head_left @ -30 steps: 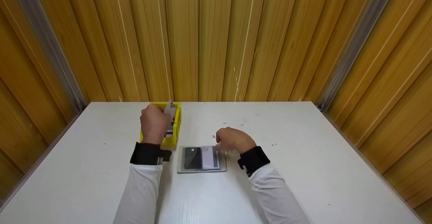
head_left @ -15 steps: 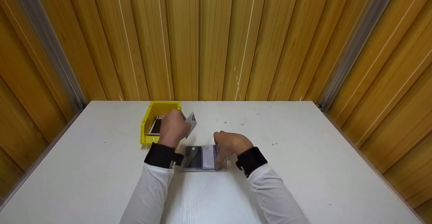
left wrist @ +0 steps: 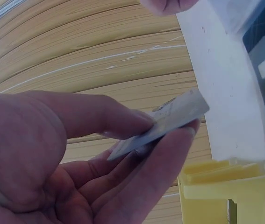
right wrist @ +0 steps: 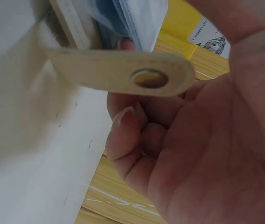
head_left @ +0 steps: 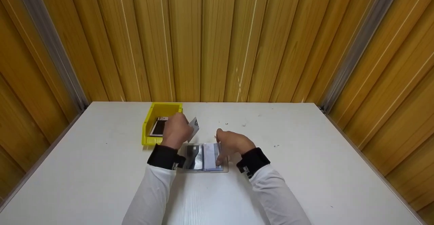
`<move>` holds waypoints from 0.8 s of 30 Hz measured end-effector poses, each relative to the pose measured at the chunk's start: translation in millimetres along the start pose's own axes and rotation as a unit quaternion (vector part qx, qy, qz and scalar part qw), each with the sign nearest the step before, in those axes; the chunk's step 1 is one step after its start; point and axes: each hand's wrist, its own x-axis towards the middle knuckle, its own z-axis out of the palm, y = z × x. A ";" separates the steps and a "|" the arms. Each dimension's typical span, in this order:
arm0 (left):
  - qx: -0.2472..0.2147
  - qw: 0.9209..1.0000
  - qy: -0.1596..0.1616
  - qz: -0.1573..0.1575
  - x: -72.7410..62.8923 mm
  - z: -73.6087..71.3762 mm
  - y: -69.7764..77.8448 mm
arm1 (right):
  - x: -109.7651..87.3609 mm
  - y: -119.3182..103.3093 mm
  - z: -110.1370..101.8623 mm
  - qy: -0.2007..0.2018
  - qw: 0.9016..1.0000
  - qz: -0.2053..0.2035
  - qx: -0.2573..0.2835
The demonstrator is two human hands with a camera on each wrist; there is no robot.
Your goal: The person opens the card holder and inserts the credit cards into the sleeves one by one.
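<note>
My left hand (head_left: 176,130) pinches a pale grey card (head_left: 194,128) between thumb and fingers, as the left wrist view shows with the card (left wrist: 181,114) tilted. Below it on the table lies an opened card holder (head_left: 194,159) with clear sleeves, a dark card on its left side and a pale one on its right. My right hand (head_left: 235,143) is at the holder's right side, thumb and fingers around the sleeve edge. In the right wrist view, a cream strap (right wrist: 99,70) with a metal snap (right wrist: 150,78) crosses in front of the curled fingers, partly hiding the grip.
A yellow bin (head_left: 145,126) stands at the back left, with dark and white cards (head_left: 157,127) inside. Small crumbs (head_left: 244,125) dot the white table (head_left: 288,184). Wood-patterned panels (head_left: 217,42) rise behind and at both sides.
My left hand has come out of the bin, moving right and toward the holder with the card. The right hand's thumb has moved down onto the holder's right sleeve.
</note>
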 end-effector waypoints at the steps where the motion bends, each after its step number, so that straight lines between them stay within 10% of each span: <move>1: 0.001 1.000 -0.001 0.000 0.3 0.0 -0.2 | 0.5 0.8 -0.3 0.002 1.000 -0.003 -0.001; 24: 0.003 1.000 -0.016 -0.011 3.6 1.9 -2.8 | -4.6 -8.9 6.1 -0.032 0.996 0.002 -0.084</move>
